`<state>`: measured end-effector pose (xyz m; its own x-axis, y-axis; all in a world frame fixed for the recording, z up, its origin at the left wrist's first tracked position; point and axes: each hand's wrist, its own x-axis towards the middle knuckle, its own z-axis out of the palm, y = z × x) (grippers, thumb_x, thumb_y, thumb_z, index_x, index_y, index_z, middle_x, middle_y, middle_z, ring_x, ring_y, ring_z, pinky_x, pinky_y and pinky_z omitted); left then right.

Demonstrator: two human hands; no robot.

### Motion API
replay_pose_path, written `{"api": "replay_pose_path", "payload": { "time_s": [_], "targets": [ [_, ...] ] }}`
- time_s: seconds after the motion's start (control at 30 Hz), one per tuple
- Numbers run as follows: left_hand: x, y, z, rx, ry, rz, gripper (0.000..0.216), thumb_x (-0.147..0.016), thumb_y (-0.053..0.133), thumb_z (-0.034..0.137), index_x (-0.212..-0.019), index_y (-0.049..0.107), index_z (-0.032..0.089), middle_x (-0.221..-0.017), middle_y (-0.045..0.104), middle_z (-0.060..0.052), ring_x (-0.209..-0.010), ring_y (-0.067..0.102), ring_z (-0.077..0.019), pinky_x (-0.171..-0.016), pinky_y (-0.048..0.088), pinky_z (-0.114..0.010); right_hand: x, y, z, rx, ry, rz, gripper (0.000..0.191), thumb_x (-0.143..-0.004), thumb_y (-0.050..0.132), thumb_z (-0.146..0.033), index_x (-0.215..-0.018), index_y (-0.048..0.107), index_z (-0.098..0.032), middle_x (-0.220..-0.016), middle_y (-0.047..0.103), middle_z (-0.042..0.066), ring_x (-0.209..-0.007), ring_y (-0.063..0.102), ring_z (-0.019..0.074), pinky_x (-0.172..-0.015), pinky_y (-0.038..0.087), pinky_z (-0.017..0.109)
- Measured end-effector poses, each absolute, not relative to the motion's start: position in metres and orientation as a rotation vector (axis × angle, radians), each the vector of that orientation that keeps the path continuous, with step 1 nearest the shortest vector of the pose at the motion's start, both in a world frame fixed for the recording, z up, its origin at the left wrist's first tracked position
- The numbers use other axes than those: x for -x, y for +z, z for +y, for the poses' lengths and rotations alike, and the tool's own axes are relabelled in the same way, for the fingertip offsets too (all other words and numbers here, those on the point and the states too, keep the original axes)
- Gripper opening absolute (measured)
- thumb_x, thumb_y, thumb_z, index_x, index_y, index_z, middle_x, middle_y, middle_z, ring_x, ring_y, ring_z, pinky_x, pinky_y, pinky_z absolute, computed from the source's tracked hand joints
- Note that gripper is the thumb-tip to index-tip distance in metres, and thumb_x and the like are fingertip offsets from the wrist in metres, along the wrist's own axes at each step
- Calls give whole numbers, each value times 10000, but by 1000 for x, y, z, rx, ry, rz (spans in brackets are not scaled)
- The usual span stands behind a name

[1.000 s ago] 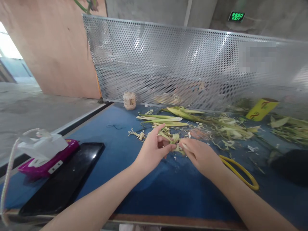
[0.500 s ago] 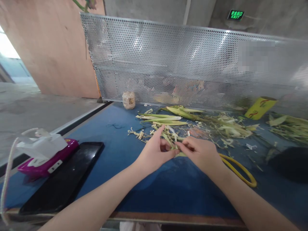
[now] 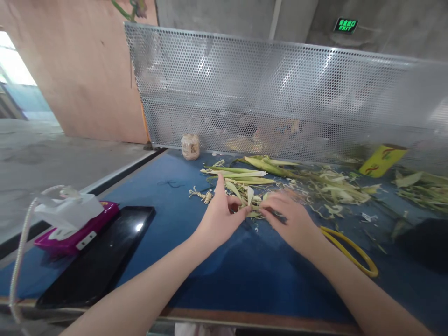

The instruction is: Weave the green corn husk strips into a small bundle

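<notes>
My left hand (image 3: 223,211) is closed in a pinch on pale green corn husk strips (image 3: 249,196), its index finger raised. Close beside it, my right hand (image 3: 292,217) has thumb and fingertips together at the right end of the same strips; its upper edge is a little blurred. A knotted, braided length of husk (image 3: 200,194) sticks out to the left behind my left hand. Just beyond both hands lie long green husk leaves (image 3: 241,173). What sits inside my curled fingers is partly hidden.
A black phone (image 3: 101,252) and a purple power strip (image 3: 75,235) with a white charger lie at left. Behind stand a wrapped roll (image 3: 190,146), a yellow tube (image 3: 383,160) and a perforated metal screen (image 3: 245,88). Husk scraps (image 3: 336,186) and a yellow ring (image 3: 353,252) lie at right.
My hands have moved slightly apart, the right one shifting to the right. My left index finger now points higher. The whole view has shifted a little.
</notes>
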<state>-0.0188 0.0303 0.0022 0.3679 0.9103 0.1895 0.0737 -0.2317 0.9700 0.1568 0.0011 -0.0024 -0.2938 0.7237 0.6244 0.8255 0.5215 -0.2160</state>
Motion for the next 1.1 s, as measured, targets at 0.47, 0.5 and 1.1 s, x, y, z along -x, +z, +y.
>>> {"api": "replay_pose_path", "payload": {
  "time_s": [0.47, 0.5, 1.1],
  "targets": [
    [14, -6, 30, -1394, 765, 770, 1071, -660, 623, 113, -1348, -198, 99, -538, 534, 76, -426, 427, -63, -390, 303, -169, -151, 8, -13, 739, -899, -2318, 239, -860, 411, -88, -934, 625, -164, -663, 610, 43, -665, 552, 170, -650, 464, 298],
    [14, -4, 29, -1359, 760, 756, 1048, -664, 620, 112, -1351, -170, 95, -519, 526, 83, -414, 416, -58, -385, 297, -165, -151, 7, -13, 708, -865, -2320, 249, -852, 416, -68, -983, 606, -162, -668, 618, 38, -662, 559, 167, -654, 470, 298],
    [15, 3, 21, -1506, 814, 746, 1169, -643, 704, 260, -1356, -216, 151, -812, 644, -59, -665, 606, -145, -623, 469, -274, -152, -2, -6, 994, -102, -2049, 633, -825, 513, -179, -1369, 197, -254, -778, 703, -5, -838, 651, 193, -810, 502, 381]
  ]
}}
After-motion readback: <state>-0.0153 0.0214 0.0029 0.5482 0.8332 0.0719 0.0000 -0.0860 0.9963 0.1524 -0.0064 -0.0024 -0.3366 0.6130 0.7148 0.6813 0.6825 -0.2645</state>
